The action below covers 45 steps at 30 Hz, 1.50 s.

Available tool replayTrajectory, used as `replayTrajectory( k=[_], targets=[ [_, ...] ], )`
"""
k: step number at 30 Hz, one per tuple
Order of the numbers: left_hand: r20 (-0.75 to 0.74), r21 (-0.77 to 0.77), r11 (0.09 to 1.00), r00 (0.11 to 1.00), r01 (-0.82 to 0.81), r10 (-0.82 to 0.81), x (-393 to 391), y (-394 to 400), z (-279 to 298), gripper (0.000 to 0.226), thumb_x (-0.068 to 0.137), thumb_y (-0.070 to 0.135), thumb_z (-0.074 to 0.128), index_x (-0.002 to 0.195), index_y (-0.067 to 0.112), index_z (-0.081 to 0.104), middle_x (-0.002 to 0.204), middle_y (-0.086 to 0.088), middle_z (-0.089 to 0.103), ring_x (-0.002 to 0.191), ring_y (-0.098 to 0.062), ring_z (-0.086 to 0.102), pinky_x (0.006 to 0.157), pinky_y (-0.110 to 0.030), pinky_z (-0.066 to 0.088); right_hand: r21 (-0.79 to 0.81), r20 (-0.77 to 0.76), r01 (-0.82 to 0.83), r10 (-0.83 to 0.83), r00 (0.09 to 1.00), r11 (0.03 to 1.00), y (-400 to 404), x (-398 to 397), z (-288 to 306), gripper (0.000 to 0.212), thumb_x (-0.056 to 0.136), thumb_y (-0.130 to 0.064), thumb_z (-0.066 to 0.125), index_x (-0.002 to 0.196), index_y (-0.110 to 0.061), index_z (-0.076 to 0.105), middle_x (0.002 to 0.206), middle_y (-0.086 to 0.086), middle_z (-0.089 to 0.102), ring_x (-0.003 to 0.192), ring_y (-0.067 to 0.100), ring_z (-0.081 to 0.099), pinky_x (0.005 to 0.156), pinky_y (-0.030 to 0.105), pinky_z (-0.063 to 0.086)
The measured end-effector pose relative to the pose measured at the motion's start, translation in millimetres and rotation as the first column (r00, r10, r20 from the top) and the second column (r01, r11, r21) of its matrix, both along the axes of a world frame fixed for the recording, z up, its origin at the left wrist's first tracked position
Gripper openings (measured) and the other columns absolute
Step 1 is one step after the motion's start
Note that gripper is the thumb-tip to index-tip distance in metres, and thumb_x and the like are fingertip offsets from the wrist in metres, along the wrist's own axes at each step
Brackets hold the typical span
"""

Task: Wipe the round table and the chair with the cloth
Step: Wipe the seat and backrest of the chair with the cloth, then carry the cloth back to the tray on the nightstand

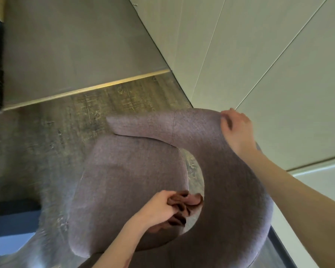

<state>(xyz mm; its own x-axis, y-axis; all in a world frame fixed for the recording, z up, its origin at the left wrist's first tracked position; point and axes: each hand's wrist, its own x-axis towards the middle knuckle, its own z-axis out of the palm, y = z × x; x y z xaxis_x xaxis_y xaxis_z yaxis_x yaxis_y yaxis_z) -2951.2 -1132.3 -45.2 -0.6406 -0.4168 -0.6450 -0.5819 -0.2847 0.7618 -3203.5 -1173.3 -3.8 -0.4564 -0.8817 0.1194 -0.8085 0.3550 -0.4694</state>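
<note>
A mauve fabric chair [124,176] fills the lower middle of the head view, with a round seat and a curved backrest [226,171] wrapping around its right side. My left hand [159,207] is shut on a bunched brown cloth [184,206], pressed on the seat's right edge by the gap under the backrest. My right hand [236,128] grips the top of the backrest at its far end. The round table is not in view.
Worn wood-look floor [104,105] lies beyond the chair. A grey cabinet face [75,45] with a lit base strip stands at upper left. Pale wall panels [259,55] run close along the right. A dark blue object [14,219] sits at lower left.
</note>
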Motion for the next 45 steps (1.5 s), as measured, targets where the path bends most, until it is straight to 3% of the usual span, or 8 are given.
replayTrajectory(
  k=[3, 6, 12, 18, 24, 29, 35, 45],
  targets=[
    [-0.074, 0.036, 0.946, 0.944, -0.321, 0.323, 23.0, -21.3, 19.4, 0.028, 0.089, 0.000, 0.056, 0.113, 0.012, 0.064, 0.098, 0.001, 0.070, 0.097, -0.014, 0.066, 0.084, -0.021, 0.051, 0.101, 0.312, -0.142, 0.104, 0.945, 0.985, 11.3, 54.4, 7.7, 0.032, 0.094, -0.027, 0.050, 0.121, -0.012, 0.058, 0.132, 0.004, 0.058, 0.131, 0.021, 0.045, 0.101, 0.026, 0.028],
    [-0.190, 0.102, 0.823, 0.801, -0.559, 0.568, 50.9, -43.7, 53.5, 0.034, 0.082, -0.014, 0.053, 0.102, 0.009, 0.068, 0.093, -0.005, 0.074, 0.097, -0.022, 0.068, 0.089, -0.031, 0.052, 0.219, 0.760, -0.225, -0.021, 0.650, 0.950, 16.9, 107.1, 20.5, 0.047, 0.093, -0.041, 0.047, 0.136, -0.024, 0.042, 0.141, -0.006, 0.045, 0.129, 0.007, 0.040, 0.101, 0.019, 0.026],
    [-0.378, 0.235, 0.690, 0.590, -0.684, 0.714, 114.1, -80.4, 129.3, 0.037, 0.074, -0.017, 0.052, 0.090, 0.008, 0.073, 0.088, -0.011, 0.077, 0.081, -0.021, 0.073, 0.068, -0.029, 0.059, 0.132, 0.980, -0.356, -0.068, 0.184, 0.925, -1.8, 188.4, 61.9, 0.053, 0.072, -0.045, 0.065, 0.120, -0.026, 0.055, 0.126, -0.007, 0.060, 0.118, 0.011, 0.055, 0.103, 0.027, 0.039],
    [-0.464, 0.339, 0.636, 0.465, -0.693, 0.754, 165.1, -119.3, 220.8, 0.030, 0.076, -0.008, 0.053, 0.099, 0.005, 0.066, 0.079, -0.009, 0.077, 0.071, -0.023, 0.074, 0.063, -0.032, 0.061, -0.079, 0.989, -0.262, 0.108, 0.099, 0.962, -52.9, 236.4, 157.6, 0.047, 0.070, -0.014, 0.073, 0.115, -0.007, 0.061, 0.114, 0.013, 0.069, 0.102, 0.026, 0.066, 0.090, 0.037, 0.052],
    [-0.565, 0.325, 0.634, 0.394, -0.702, 0.725, 207.8, -134.3, 314.0, 0.021, 0.088, -0.003, 0.047, 0.091, 0.006, 0.066, 0.069, -0.008, 0.076, 0.060, -0.021, 0.073, 0.051, -0.029, 0.059, -0.326, 0.914, -0.180, 0.358, 0.191, 0.928, -82.8, 286.8, 254.3, 0.025, 0.081, -0.007, 0.064, 0.103, -0.017, 0.065, 0.092, -0.002, 0.075, 0.082, 0.012, 0.070, 0.075, 0.025, 0.055],
    [-0.656, 0.200, 0.556, 0.312, -0.807, 0.687, 245.9, -118.1, 356.2, 0.028, 0.086, -0.005, 0.052, 0.109, 0.007, 0.063, 0.092, -0.011, 0.073, 0.080, -0.025, 0.070, 0.068, -0.033, 0.060, -0.445, 0.843, -0.229, 0.492, 0.220, 0.866, -73.5, 326.6, 304.8, 0.026, 0.082, -0.006, 0.064, 0.098, -0.026, 0.065, 0.092, -0.011, 0.073, 0.085, 0.006, 0.069, 0.074, 0.020, 0.054],
    [-0.749, 0.041, 0.312, 0.177, -0.949, 0.639, 303.1, -53.6, 385.8, 0.020, 0.086, -0.003, 0.057, 0.092, 0.015, 0.064, 0.091, -0.005, 0.070, 0.075, -0.011, 0.070, 0.073, -0.027, 0.059, -0.516, 0.743, -0.444, 0.641, 0.193, 0.732, -41.7, 386.9, 356.1, 0.033, 0.082, -0.010, 0.066, 0.112, -0.022, 0.059, 0.105, -0.003, 0.068, 0.091, 0.011, 0.066, 0.071, 0.020, 0.054],
    [-0.739, -0.003, -0.273, -0.182, -0.962, 0.648, 455.9, 141.2, 394.1, 0.019, 0.086, 0.004, 0.062, 0.095, 0.021, 0.062, 0.095, -0.002, 0.070, 0.091, -0.016, 0.067, 0.075, -0.025, 0.057, -0.484, 0.795, -0.734, 0.589, -0.142, 0.476, 66.4, 589.3, 363.3, 0.023, 0.081, -0.020, 0.068, 0.103, -0.025, 0.061, 0.110, 0.007, 0.068, 0.100, 0.025, 0.066, 0.087, 0.043, 0.053]
  ],
)
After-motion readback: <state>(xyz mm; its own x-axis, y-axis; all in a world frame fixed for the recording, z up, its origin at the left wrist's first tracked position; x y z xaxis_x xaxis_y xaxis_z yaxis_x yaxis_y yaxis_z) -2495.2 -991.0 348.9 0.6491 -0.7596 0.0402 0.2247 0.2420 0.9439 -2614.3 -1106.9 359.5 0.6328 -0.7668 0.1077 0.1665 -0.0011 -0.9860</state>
